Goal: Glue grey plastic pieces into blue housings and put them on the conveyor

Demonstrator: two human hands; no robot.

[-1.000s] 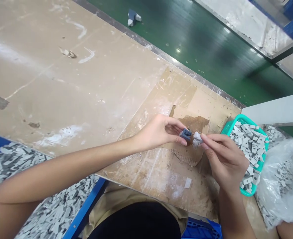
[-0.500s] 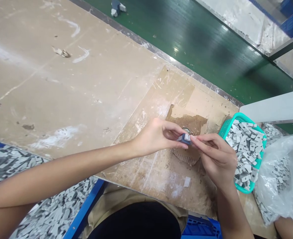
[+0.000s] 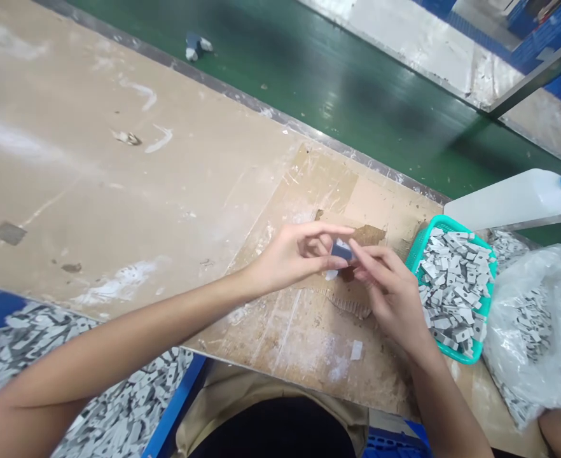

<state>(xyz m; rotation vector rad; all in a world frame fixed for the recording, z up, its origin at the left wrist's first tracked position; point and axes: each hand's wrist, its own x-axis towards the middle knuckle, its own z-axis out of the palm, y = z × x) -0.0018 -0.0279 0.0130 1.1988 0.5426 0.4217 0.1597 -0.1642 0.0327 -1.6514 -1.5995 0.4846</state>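
Between the thumb and fingers of my left hand [image 3: 299, 253] is a small dark blue-grey plastic block [image 3: 341, 250] with a paler grey part on top. My right hand [image 3: 390, 283] meets it from the right, its fingertips closed together at the block's right end. Fingers partly cover the block, so its full shape is hidden. Both hands are over a worn cardboard pad [image 3: 352, 303] with a brown stain. Right of my right hand stands a green plastic basket [image 3: 411, 254] full of small light-grey pieces [image 3: 455, 280].
A clear plastic bag [image 3: 500, 356] of grey pieces lies right of the basket, below a white bottle [image 3: 509, 200] with a blue cap. Lower left, a blue bin [image 3: 178, 401] holds many grey pieces. A green belt [image 3: 280, 83] runs beyond the table with a small assembled part [image 3: 197, 46] on it.
My hands have shifted slightly left with the block, and its dark side now faces me more. The camera view has turned a little, bringing the bottle's blue cap into sight.
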